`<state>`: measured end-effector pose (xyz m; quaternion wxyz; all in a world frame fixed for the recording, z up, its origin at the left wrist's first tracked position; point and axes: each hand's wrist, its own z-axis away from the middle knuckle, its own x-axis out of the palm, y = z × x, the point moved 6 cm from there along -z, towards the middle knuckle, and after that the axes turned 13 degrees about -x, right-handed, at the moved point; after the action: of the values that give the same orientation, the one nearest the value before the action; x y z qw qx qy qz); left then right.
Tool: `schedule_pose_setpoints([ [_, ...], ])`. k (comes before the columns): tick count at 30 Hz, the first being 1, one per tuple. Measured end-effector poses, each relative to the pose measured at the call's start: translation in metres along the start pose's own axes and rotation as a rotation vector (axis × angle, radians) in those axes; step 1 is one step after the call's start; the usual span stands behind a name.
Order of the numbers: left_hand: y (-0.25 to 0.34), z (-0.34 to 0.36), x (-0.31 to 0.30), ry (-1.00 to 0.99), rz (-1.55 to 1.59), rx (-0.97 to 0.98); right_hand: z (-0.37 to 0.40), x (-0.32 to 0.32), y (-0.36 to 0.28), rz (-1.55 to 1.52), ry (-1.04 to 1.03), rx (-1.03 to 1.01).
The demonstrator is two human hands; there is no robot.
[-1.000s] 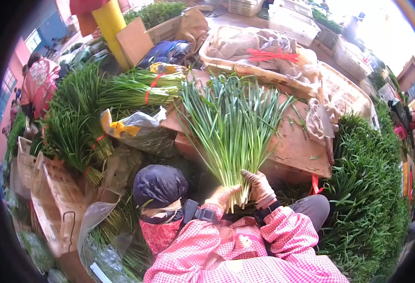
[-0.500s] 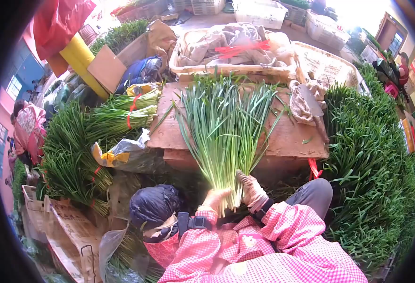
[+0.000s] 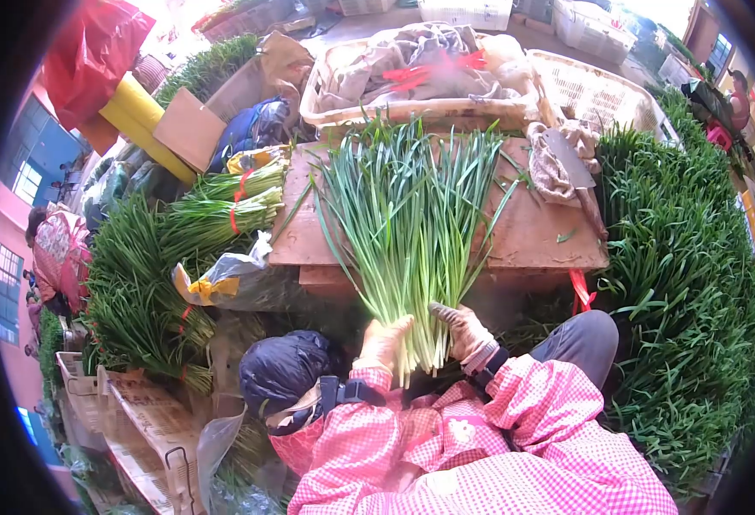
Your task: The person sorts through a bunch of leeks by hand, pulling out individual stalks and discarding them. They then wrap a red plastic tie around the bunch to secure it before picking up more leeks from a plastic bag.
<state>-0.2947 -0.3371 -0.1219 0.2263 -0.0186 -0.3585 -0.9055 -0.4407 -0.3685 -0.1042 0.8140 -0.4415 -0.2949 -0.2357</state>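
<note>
A loose bunch of long green stalks with pale ends point(image 3: 416, 232) lies fanned over the wooden board point(image 3: 549, 245), its pale ends hanging past the front edge. My left hand point(image 3: 383, 343), gloved, is wrapped round the left side of those ends. On their right side my gloved right hand point(image 3: 463, 333) presses against the stalks, thumb pointing up and left. Both hands are near my lap, below the board. A flat metal blade point(image 3: 569, 159) rests on a crumpled cloth at the board's right corner.
Bundles tied with red bands point(image 3: 240, 206) lie left of the board. A large heap of green stalks point(image 3: 686, 300) fills the right. Behind the board stands a crate of cloths point(image 3: 343, 116). A person in pink point(image 3: 58, 249) is at far left.
The view has shifted slightly. My hands remain at the pale ends, which look more spread out between them, and the stalks have moved a little on the board.
</note>
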Motion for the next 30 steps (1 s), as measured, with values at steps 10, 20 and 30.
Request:
schedule_pose_setpoints([
  [10,0.007,0.011,0.029,-0.407,0.454,-0.476,-0.004,-0.007,-0.016,0.024,-0.003,-0.001],
  [20,-0.004,0.014,0.048,-0.490,0.538,-0.491,0.002,0.010,-0.015,-0.009,-0.054,0.038],
  [30,-0.004,0.019,0.066,-0.880,0.852,-0.421,-0.003,-0.004,-0.050,1.100,-0.132,-0.192],
])
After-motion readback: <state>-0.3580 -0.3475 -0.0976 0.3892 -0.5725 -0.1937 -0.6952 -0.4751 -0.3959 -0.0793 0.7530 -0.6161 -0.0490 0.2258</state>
